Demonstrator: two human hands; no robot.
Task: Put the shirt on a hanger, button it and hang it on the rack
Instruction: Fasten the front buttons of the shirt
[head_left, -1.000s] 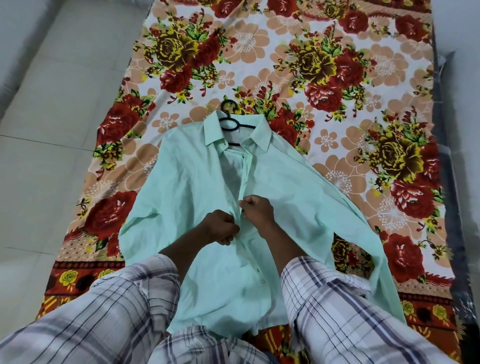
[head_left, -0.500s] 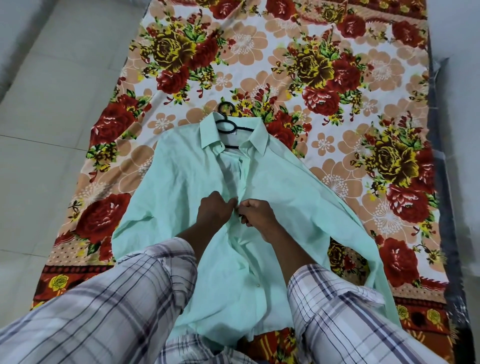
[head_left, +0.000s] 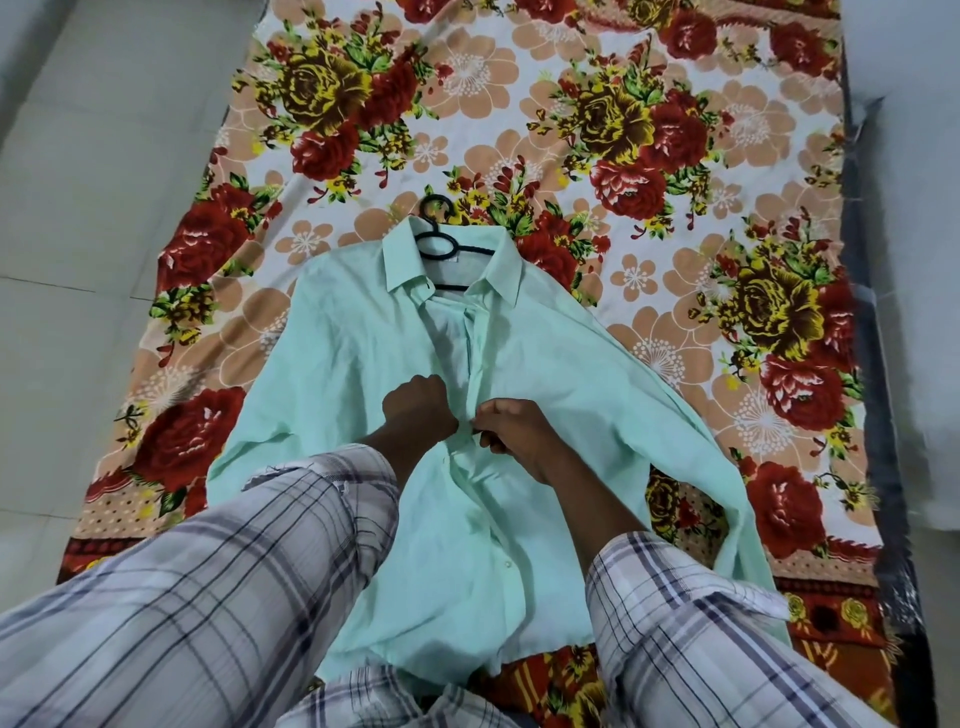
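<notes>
A mint-green shirt (head_left: 343, 374) lies face up on a floral bedsheet, sleeves spread. A black hanger (head_left: 437, 244) sits inside its collar, the hook poking out above. The upper front stands open below the collar. My left hand (head_left: 418, 408) and my right hand (head_left: 511, 426) meet at the shirt's front placket mid-chest, each pinching one edge of the fabric. The button between the fingers is hidden. Below my hands the front lies closed, with small white buttons showing.
The floral bedsheet (head_left: 649, 156) covers a mattress with a dark edge (head_left: 878, 415) on the right. Pale floor tiles (head_left: 93, 208) lie to the left. My checked sleeves fill the bottom of the view. No rack is in view.
Both hands have moved a little up the placket toward the collar, and my left hand has closed in against my right hand.
</notes>
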